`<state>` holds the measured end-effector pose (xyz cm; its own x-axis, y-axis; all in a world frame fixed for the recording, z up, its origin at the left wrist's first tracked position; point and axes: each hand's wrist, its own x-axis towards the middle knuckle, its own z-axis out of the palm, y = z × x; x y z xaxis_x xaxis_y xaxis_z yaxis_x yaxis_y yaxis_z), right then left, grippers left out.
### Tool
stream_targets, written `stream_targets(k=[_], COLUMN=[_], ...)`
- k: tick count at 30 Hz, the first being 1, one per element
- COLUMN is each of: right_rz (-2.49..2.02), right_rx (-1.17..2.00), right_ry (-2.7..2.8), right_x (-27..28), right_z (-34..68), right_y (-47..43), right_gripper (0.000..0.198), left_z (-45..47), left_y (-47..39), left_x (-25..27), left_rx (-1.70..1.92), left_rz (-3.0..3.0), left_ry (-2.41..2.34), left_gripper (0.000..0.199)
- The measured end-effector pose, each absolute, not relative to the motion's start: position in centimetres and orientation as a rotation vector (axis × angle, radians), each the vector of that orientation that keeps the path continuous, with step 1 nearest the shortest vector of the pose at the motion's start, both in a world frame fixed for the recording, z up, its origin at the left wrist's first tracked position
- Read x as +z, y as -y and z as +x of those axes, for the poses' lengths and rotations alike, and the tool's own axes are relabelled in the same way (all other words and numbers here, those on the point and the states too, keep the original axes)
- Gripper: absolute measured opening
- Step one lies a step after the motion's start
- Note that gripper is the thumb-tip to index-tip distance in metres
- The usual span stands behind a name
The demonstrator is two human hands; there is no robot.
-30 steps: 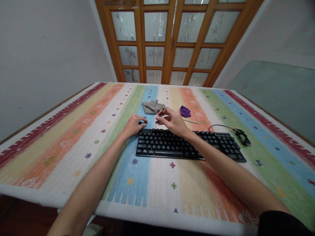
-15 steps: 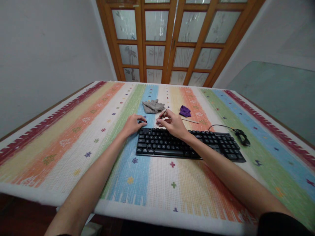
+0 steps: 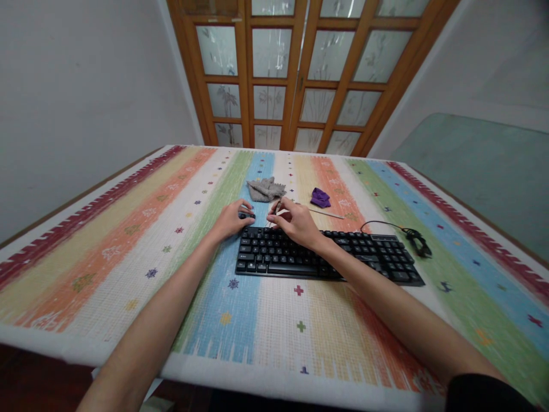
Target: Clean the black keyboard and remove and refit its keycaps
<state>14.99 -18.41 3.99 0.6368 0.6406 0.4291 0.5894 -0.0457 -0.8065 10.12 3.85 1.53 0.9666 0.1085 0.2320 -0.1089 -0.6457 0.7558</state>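
Observation:
A black keyboard (image 3: 295,268) lies in front of me, with part of its keys hidden under my right wrist. At its upper left corner my left hand (image 3: 231,220) is closed in a pinch on a small black piece (image 3: 247,216), perhaps a keycap. Just above the top row of keys, my right hand (image 3: 297,224) pinches a slim tool with thin wire prongs (image 3: 270,224) pointing down to the left. The fingers hide most of that tool. A narrow gap separates the two hands.
Beyond the hands lie a crumpled grey cloth (image 3: 265,189), a purple cloth (image 3: 320,197) and a thin stick (image 3: 328,214). The keyboard's bundled cable (image 3: 418,242) rests at the right. A striped tablecloth (image 3: 141,274) covers the table.
The view has tilted up slightly, so everything on the table sits a little lower. Both hands keep nearly the same places and grips.

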Motion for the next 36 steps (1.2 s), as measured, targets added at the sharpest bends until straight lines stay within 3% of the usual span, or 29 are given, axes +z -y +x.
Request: stream_targets(k=[4,9,27,36], right_rz=[-1.744,-1.788,-1.889,-1.669], right_rx=[0.051,-0.002,-0.027,0.156], right_ry=[1.012,1.017,1.137,0.844], right_x=[4.2,4.4,5.7,4.7], right_z=[14.9,14.9,14.9,15.4], right_y=[18.2,17.9,16.3,18.9], right_gripper=[0.035,0.036,0.030,0.048], left_z=[9.9,8.4,4.5,4.4], left_y=[-3.8,-3.7,-3.4,-3.6], left_x=[2.4,4.2,1.7,1.2], left_rx=[0.576,0.770,0.335,0.337], left_rz=[2.300,2.269,2.404,2.368], left_ry=[-0.103,-0.177,-0.038,-0.004], left_gripper=[0.017,0.019,0.025,0.023])
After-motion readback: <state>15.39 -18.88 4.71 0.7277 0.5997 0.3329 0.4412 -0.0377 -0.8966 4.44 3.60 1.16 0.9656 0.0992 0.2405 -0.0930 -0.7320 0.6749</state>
